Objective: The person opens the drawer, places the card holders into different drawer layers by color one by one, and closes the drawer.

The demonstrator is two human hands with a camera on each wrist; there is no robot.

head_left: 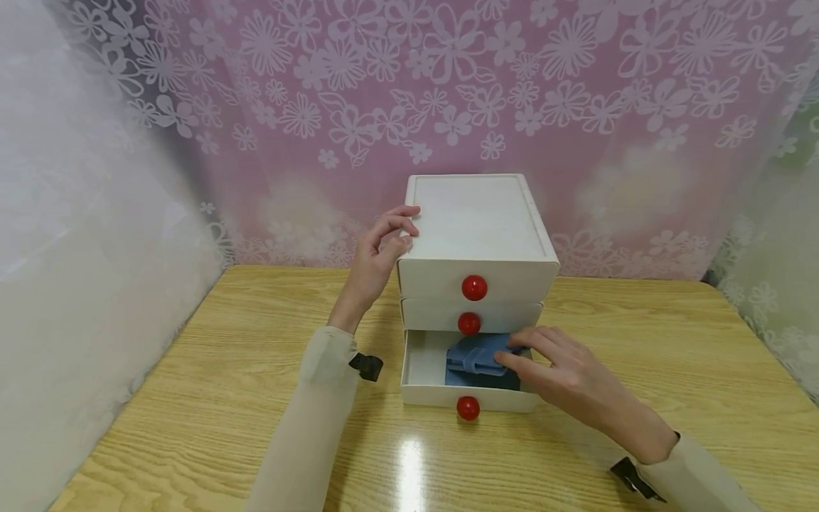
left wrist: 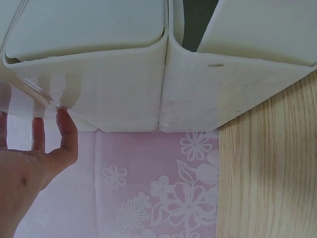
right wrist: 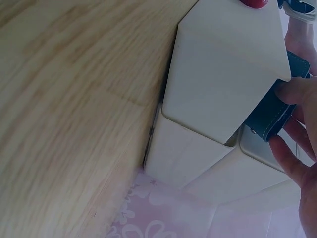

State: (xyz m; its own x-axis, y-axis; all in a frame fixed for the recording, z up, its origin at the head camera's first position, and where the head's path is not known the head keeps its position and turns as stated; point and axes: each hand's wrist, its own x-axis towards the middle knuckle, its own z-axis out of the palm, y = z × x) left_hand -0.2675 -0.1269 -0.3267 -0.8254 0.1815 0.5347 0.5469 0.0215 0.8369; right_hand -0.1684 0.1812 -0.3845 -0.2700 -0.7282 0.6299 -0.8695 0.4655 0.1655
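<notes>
A white three-drawer cabinet with round red knobs stands on the table, its bottom drawer pulled out. Inside that drawer lies a blue stitched case with a strap across it, over a darker blue flat part. My right hand reaches over the drawer's right side and pinches the case's right end between thumb and fingers; the right wrist view shows the thumb against the case. With its fingertips, my left hand touches the cabinet's left side at the top edge.
The top drawer's knob and the middle drawer's knob face me. A wood-grain table extends to both sides. Behind it hangs a pink flowered curtain, with pale sheeting at the left.
</notes>
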